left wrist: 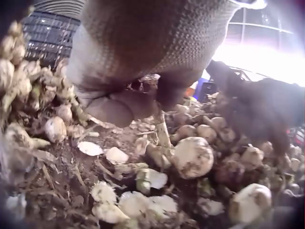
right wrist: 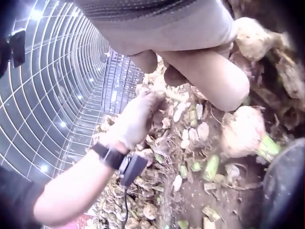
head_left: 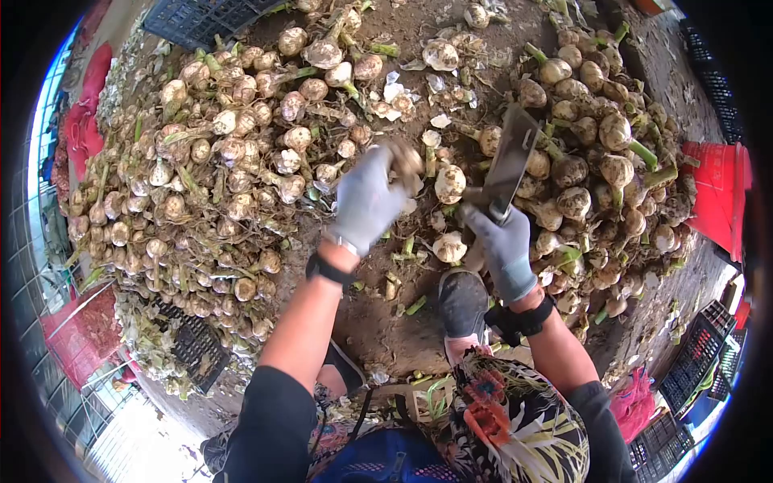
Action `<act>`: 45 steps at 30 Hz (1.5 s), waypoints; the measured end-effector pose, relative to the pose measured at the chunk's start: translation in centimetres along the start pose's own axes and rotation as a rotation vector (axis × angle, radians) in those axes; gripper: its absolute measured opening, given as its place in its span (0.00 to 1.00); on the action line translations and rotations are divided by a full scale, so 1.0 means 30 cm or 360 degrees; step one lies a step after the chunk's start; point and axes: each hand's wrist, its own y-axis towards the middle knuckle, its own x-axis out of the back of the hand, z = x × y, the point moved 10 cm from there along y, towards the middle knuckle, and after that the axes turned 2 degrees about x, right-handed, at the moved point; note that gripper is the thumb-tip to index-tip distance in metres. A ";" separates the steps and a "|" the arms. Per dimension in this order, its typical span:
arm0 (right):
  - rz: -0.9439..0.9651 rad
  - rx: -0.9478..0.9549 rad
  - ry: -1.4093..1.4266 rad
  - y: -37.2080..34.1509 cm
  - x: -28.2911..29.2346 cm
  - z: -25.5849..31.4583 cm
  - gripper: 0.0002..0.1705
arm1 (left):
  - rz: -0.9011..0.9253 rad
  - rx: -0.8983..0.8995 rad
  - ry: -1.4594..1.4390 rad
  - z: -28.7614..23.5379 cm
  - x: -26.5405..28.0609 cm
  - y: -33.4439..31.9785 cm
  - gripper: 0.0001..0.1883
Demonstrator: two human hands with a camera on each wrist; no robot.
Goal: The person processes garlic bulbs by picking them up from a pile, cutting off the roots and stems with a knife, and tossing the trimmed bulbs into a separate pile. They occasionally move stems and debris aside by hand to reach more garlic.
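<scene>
In the head view my gloved left hand grips a garlic bulb, blurred by motion, over the dirt floor in the middle. The left wrist view shows the glove filling the top, its fingers curled and hiding most of the bulb. My right hand, also gloved, holds a cleaver by its handle, the broad blade pointing up and away. Between the hands lie a pale garlic bulb and, nearer the shoe, a trimmed bulb.
A large heap of garlic spreads on the left; another pile with green stems lies at right. Cut stem pieces and peel litter the floor. A black crate stands at the back left, a red bucket at right. A shoe is close below.
</scene>
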 end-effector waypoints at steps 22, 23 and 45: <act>0.0524 0.1104 -0.1846 -0.234 -0.277 0.153 0.09 | 0.0161 0.0310 -0.0188 -0.041 0.068 -0.421 0.29; 0.0512 0.1014 -0.1830 -0.216 -0.261 0.130 0.08 | 0.0185 0.0300 -0.0233 -0.086 0.091 -0.381 0.27; 0.0545 -0.0181 -0.0368 -0.139 -0.068 -0.326 0.15 | 0.0054 -0.0828 -0.0058 -0.546 0.133 -0.167 0.20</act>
